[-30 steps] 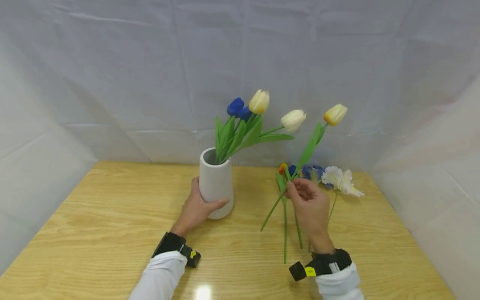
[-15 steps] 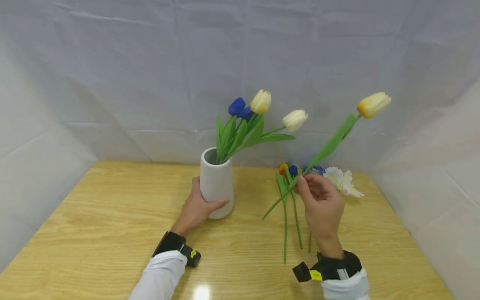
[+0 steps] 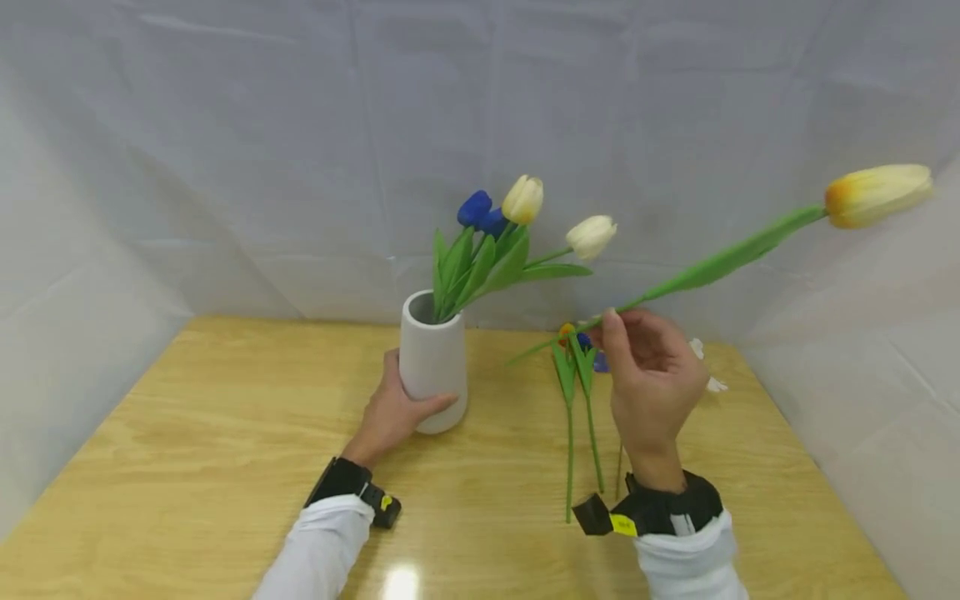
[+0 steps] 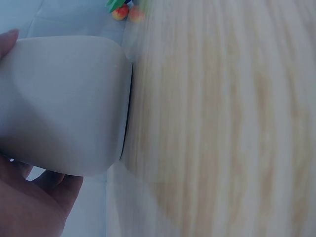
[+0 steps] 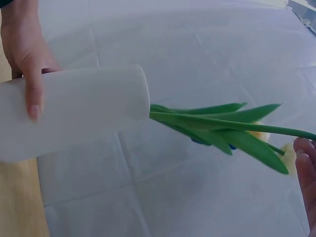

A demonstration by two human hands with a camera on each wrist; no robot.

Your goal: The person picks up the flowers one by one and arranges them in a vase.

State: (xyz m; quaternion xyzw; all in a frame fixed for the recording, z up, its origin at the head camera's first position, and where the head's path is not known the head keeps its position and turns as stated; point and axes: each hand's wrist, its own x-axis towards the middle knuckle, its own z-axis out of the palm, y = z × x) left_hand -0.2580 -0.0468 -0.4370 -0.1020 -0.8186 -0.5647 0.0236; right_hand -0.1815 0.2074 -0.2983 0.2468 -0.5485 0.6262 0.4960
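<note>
My left hand (image 3: 401, 412) grips the lower part of a white vase (image 3: 433, 367), thumb across its front, fingers partly hidden behind. Two blue tulips (image 3: 474, 208) and two cream tulips (image 3: 522, 200) lean rightward out of its mouth. My right hand (image 3: 656, 379) pinches the stem of a yellow-white tulip (image 3: 877, 196) between thumb and fingers. That tulip is raised and tilted, bloom to the upper right, stem end toward the vase. In the right wrist view, its green stem (image 5: 276, 129) overlaps the leaves by the vase mouth.
On the wooden table (image 3: 247, 433), an orange tulip (image 3: 567, 332) and a blue tulip (image 3: 584, 341) lie with stems toward me. My right hand mostly hides a white flower (image 3: 716, 385) behind it. A pale cloth (image 3: 300, 167) hangs behind the table.
The right hand has risen and moved slightly right with the tulip, whose bloom has swung to the right, bringing the stem nearer horizontal. The left hand and vase have stayed in place.
</note>
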